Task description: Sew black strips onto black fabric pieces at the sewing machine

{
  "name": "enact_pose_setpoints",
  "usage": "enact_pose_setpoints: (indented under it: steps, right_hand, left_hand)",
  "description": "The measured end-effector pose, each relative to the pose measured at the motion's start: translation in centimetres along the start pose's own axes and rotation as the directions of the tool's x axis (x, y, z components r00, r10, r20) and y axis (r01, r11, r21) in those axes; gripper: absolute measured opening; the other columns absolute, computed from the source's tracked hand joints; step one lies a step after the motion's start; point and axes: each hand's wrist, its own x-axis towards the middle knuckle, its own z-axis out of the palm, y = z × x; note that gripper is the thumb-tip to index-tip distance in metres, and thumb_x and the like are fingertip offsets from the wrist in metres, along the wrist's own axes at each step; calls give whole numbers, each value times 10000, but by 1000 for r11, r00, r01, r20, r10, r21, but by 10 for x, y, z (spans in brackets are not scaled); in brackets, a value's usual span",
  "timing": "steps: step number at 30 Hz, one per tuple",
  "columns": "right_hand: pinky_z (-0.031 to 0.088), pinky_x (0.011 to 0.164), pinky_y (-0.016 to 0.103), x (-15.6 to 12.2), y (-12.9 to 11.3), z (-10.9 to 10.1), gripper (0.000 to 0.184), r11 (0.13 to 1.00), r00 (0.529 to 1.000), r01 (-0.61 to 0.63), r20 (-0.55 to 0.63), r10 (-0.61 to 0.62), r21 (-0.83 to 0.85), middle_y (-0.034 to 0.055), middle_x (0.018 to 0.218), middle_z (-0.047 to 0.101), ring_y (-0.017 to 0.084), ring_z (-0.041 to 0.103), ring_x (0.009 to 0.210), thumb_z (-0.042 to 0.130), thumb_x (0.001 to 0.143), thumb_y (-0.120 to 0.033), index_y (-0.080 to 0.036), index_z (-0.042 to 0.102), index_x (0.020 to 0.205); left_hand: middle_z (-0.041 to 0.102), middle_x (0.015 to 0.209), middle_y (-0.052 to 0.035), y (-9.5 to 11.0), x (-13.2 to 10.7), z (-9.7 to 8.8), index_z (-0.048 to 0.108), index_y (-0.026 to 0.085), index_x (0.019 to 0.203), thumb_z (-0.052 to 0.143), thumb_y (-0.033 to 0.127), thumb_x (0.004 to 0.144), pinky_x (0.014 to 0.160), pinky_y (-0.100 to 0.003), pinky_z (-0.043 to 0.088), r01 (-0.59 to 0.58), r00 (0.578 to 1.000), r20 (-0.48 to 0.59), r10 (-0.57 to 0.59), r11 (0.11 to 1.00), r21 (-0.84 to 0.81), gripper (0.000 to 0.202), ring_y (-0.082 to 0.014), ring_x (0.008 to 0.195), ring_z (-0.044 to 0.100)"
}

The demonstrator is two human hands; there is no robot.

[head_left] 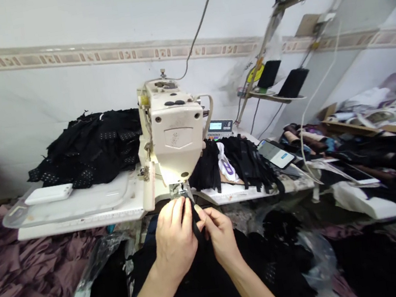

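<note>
A cream sewing machine (173, 132) stands on a white table (92, 211) in front of me. Both my hands are just below its needle and presser foot (181, 190). My left hand (174, 241) has its fingers curled on a narrow black fabric strip (196, 228), fingertips up by the foot. My right hand (220, 234) pinches the same strip from the right side. The strip runs down from the needle into dark fabric on my lap (204, 286).
A heap of black studded pieces (89, 147) lies left of the machine, a white flat box (48, 193) before it. Black straps (240, 162) and a phone (277, 154) lie to the right. A control panel (219, 128), phone stand (285, 83), purple cloth (17, 284) and cluttered bench (368, 143) surround.
</note>
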Motion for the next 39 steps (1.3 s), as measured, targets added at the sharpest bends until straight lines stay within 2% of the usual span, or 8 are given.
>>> enact_pose_setpoints:
  steps: [7,13,17,21,27,33,36,39]
  right_hand:
    - [302,424,217,6,8,-9,483,993,993,-115,-22,116,23,-14,605,603,96,420,487,831,850,-628,-175,724,719]
    - [404,505,232,18,18,-31,401,996,995,-89,-41,88,-26,9,756,676,105,487,563,901,801,-549,-173,795,888]
    - [437,515,243,2,15,-24,371,995,988,43,-144,-56,-88,24,828,700,99,516,542,817,903,-547,-187,730,875]
    - [454,478,239,-14,13,2,441,995,999,-10,48,15,-102,66,1014,736,82,549,526,815,904,-560,-191,610,774]
    - [397,443,206,-11,8,18,508,999,991,-49,122,47,17,-43,729,622,96,542,510,909,820,-501,-236,478,776]
    - [553,625,283,-6,-30,4,287,955,972,230,99,-215,-189,23,849,750,189,696,715,878,878,-348,-243,780,1127]
    - [589,705,313,-1,-54,-11,110,865,911,410,165,-377,-288,58,926,808,221,742,800,843,917,-298,-258,864,1017]
    - [602,705,316,12,-65,-22,60,886,912,379,270,-309,-265,40,830,815,212,746,720,854,906,-311,-255,872,917]
  left_hand:
    - [693,1390,-233,3,-2,0,611,61,1463,549,144,1020,1086,-565,548,41,999,34,-41,999,-11,455,-390,1306,628]
    - [653,1442,-130,-16,-12,-22,623,259,1467,571,189,1061,1121,-467,553,249,968,86,-235,877,-410,415,-289,1373,612]
    - [747,1076,-75,-39,-11,-29,708,218,1181,676,453,1009,788,-310,591,652,751,385,-536,511,-561,293,-233,984,732]
    - [649,788,9,-49,-1,-24,666,191,913,663,593,974,650,-230,476,791,587,672,-451,144,-594,407,-147,721,600]
    - [642,750,9,-38,5,-11,712,171,776,749,571,919,704,-247,455,751,608,641,-468,77,-656,426,-146,730,555]
    - [703,803,-21,-28,-10,-14,750,178,813,727,491,958,720,-260,493,712,666,537,-518,228,-664,346,-162,746,615]
    - [649,802,11,-16,-19,-27,742,197,1117,696,420,989,671,-233,495,669,723,467,-510,347,-657,262,-142,707,613]
    - [615,769,41,-4,-21,-38,635,212,1435,644,383,1025,619,-215,465,633,774,511,-374,434,-641,445,-119,625,561]
